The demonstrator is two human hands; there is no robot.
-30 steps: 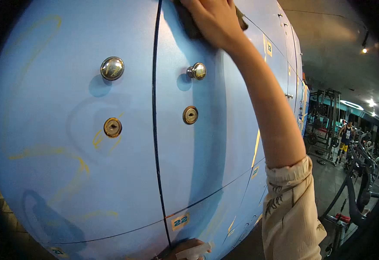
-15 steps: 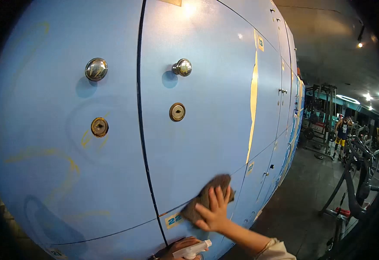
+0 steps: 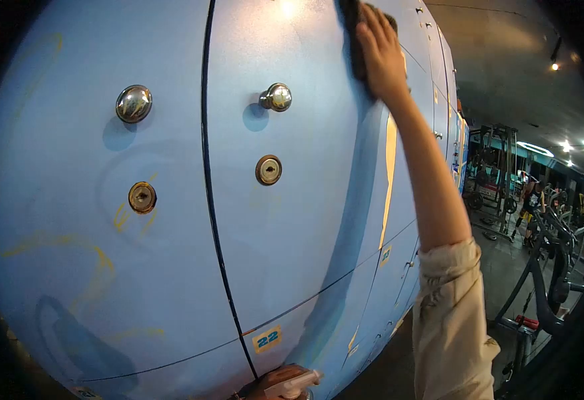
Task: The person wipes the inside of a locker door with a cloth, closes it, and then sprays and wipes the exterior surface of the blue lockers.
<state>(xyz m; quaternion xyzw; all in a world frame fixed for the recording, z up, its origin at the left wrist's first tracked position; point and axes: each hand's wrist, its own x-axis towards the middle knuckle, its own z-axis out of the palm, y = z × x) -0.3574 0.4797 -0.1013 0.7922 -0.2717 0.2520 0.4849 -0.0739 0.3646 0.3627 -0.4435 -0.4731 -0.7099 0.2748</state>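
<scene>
My right hand presses a dark grey-brown cloth against the upper right part of a blue locker door. The fingers lie over the cloth and the arm reaches up along the right. At the bottom edge, my left hand is around a spray bottle with a clear-white trigger head; the bottle's body is mostly cut off. This door carries a round metal knob and a keyhole lock. Below it sits a number 22 label.
Another locker door on the left has a knob, a rusty lock and yellowish streaks. A torn tan strip runs down the right side. Gym machines and a person are farther off on the dark floor.
My right hand has moved the cloth from the door's lower edge near the 22 label up to its upper right. My left hand stays low with the spray bottle.
</scene>
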